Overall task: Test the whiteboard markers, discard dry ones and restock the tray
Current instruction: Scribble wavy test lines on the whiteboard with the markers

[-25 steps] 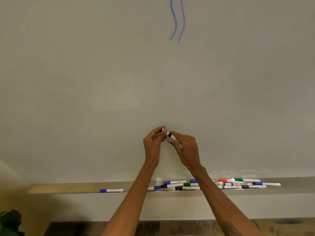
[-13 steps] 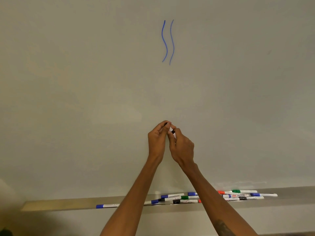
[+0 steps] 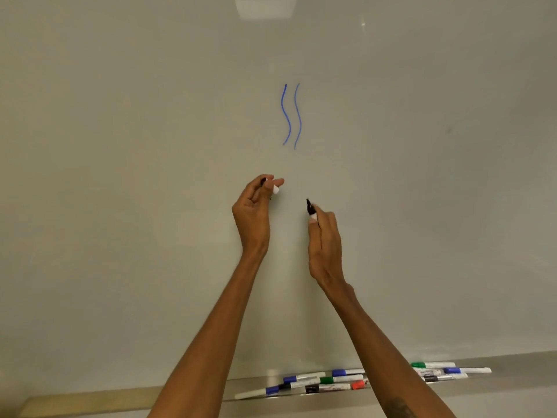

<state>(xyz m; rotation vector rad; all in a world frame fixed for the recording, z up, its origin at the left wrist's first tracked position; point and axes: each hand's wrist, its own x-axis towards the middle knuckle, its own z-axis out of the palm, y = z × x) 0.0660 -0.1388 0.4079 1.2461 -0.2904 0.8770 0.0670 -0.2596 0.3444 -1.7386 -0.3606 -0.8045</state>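
Right hand (image 3: 327, 245) is raised, wrist bent back, fingers curled round a black marker (image 3: 311, 210) whose bare tip points up toward the whiteboard (image 3: 120, 176). Left hand (image 3: 254, 212), beside it but apart, pinches the cap (image 3: 273, 188) between thumb and fingertips. Well below both hands, capped markers (image 3: 319, 384) lie heaped on the tray (image 3: 90, 401); their labels are too blurred to read. Above the hands, two wavy blue lines (image 3: 291, 116) mark the board.
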